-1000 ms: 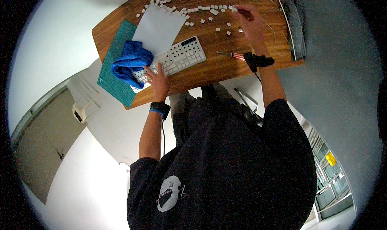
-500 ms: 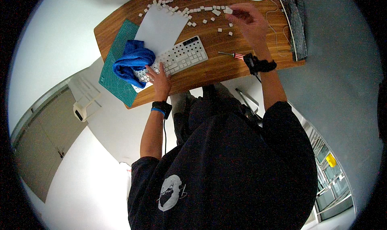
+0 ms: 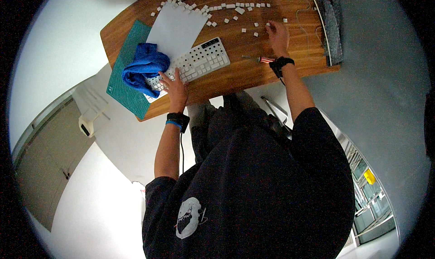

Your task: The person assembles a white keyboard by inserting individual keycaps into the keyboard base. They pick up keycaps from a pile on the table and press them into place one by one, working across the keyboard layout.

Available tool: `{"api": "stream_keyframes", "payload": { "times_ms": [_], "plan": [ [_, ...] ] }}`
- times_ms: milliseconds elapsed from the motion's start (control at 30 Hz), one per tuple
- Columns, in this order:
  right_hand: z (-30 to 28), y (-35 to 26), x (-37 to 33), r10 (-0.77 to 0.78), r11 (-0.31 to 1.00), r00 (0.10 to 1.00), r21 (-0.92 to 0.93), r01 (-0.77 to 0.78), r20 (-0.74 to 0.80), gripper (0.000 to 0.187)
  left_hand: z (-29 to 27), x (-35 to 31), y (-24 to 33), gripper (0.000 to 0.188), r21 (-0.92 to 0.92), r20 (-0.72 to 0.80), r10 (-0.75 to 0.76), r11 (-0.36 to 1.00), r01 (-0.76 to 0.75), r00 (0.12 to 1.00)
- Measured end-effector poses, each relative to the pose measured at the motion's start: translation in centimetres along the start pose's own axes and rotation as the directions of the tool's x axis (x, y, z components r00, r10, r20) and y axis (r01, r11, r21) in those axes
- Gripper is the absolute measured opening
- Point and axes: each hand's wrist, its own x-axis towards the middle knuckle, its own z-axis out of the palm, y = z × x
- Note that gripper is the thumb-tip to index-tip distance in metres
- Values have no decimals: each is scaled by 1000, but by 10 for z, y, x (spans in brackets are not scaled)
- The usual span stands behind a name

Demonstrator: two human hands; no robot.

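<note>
A white keyboard (image 3: 206, 67) lies tilted near the desk's front edge, its upper rows bare of caps and its lower rows still carrying white keys. My left hand (image 3: 176, 90) rests over its left part, fingers spread and holding nothing. Beside that hand, a bunched blue cloth (image 3: 152, 61) covers the keyboard's left end. Farther right, my right hand (image 3: 279, 37) is low over the desk, fingertips closed at a small white keycap (image 3: 268, 24). Loose keycaps (image 3: 239, 10) lie in curved rows along the far side.
A white paper sheet (image 3: 174, 32) and a green cutting mat (image 3: 129, 80) lie on the wooden desk (image 3: 240, 77). A screwdriver with a striped handle (image 3: 266, 59) is near my right wrist. Thin cables (image 3: 299, 27) and a dark slab (image 3: 327, 27) stand at the right.
My right hand has drawn back from the far row of keycaps toward me, down to a keycap nearer the desk's right side. My left hand stays on the keyboard.
</note>
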Motion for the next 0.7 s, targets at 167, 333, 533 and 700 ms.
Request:
{"api": "stream_keyframes", "payload": {
  "times_ms": [167, 333, 533, 700],
  "plan": [
    [-1, 3, 11, 19, 989, 972, 150, 17, -235, 32, 0, 1, -1, 76, 17, -26, -6, 1000, 6, 1000],
    [4, 39, 26, 83, 972, 982, -203, -117, -168, 26, -6, -1, 3, 75, 4, 0, -17, 1000, 17, 1000],
    [-5, 54, 39, 18, 995, 975, -94, -39, -220, 25, 0, 0, 0, 75, 2, -30, 7, 1000, -7, 1000],
    [-44, -18, 30, 138, 639, 985, 750, -171, 107, 33, 3, -1, -2, 77, 34, -43, 11, 999, -9, 999]
  ]
}}
